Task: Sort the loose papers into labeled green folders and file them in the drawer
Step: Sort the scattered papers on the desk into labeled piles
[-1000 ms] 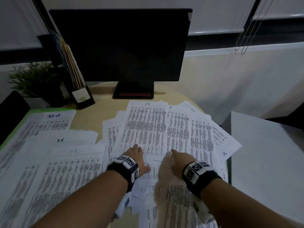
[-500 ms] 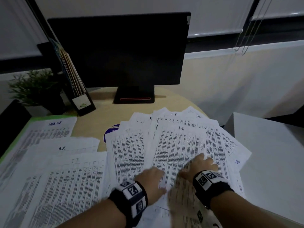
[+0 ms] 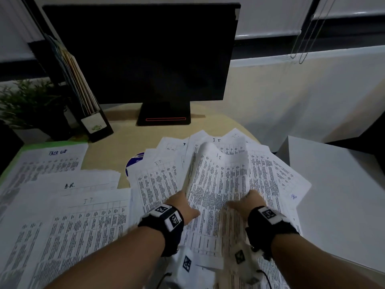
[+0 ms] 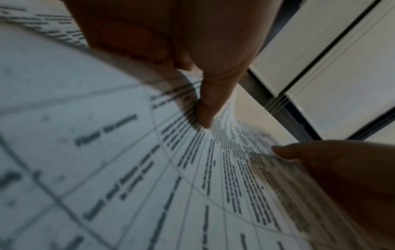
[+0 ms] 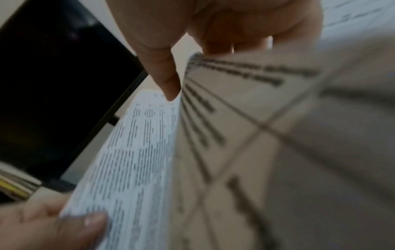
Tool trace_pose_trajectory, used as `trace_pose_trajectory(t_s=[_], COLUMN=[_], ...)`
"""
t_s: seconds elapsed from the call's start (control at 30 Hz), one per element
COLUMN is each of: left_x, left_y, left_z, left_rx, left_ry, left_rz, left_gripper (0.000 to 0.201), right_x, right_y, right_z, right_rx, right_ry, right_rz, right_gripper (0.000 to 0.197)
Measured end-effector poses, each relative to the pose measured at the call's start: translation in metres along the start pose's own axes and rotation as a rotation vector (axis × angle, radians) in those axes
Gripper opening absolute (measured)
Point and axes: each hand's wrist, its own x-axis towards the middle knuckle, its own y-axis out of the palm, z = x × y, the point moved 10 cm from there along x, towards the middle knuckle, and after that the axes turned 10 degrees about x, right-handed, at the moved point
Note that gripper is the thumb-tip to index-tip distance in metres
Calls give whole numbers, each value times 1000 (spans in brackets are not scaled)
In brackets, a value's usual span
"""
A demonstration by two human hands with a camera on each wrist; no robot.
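Printed sheets lie fanned over the right half of the round desk (image 3: 116, 147). The top sheet (image 3: 220, 184), marked "I.T.", is raised off the fan and its far edge curls over. My left hand (image 3: 185, 207) pinches its near left part, thumb on top (image 4: 205, 110). My right hand (image 3: 250, 202) pinches its near right part, thumb (image 5: 169, 81) in front and fingers (image 5: 224, 45) behind the sheet. At the left lie piles headed "TASK UP" (image 3: 56, 161), "A.R." (image 3: 70, 185) and "I.T." (image 3: 89, 207). The far pile rests on a green folder (image 3: 41, 145).
A dark monitor (image 3: 141, 55) stands at the back, with a black magazine file (image 3: 87, 101) of folders and a small plant (image 3: 27, 101) to its left. A white cabinet top (image 3: 337, 195) adjoins the desk's right side. A blue disc (image 3: 135, 163) peeks from under the fan.
Both hands earlier lay flat on the fanned sheets and slid them nearer. Now they have taken hold of the top "I.T." sheet and lifted it, so it bows upward.
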Motion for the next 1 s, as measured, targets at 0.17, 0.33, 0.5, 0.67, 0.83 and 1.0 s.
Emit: trace_pose_trajectory(t_s=[0.17, 0.33, 0.5, 0.67, 0.83, 1.0], left_x=[-7, -12, -26, -40, -53, -58], left_y=[-9, -23, -9, 16, 17, -3], left_z=[21, 46, 46, 34, 31, 59], left_rx=[-92, -194, -374, -333, -282, -356], left_ry=[-19, -91, -75, -30, -28, -204], left_rz=[-36, -110, -47, -22, -76, -244], left_gripper=[50, 95, 86, 71, 77, 113], right_x=[5, -2, -15, -30, -36, -56], right_y=[-18, -45, -41, -14, -16, -20], right_z=[4, 1, -15, -41, -33, -21], right_rx=[139, 41, -101, -314, -141, 205], right_ry=[-105, -188, -122, -53, -202, -357], right_rz=[-28, -110, -36, 156, 60, 88], right_gripper=[22, 11, 11, 30, 10, 19])
